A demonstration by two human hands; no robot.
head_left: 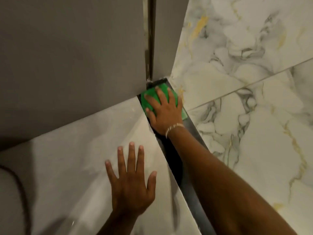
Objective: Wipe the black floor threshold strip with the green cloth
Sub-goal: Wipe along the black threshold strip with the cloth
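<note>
While the right arm reaches far out along the floor, the right hand lies flat on top of the green cloth. Its fingers are spread wide and press down on the cloth; they do not curl around it. A thin gold bracelet sits on that wrist.

The left hand rests palm down on the pale floor tile, near the strip but not touching it. Its fingers are open and spread, and they hold nothing.

The green cloth is bright and looks folded into a small pad. It sits on the far end of the black threshold strip, right where the strip meets the grey wall and the door frame. The strip is long, thin and dark, a little shiny. It runs between the pale tile on one side and the marble tile with gold and grey lines on the other.
</note>
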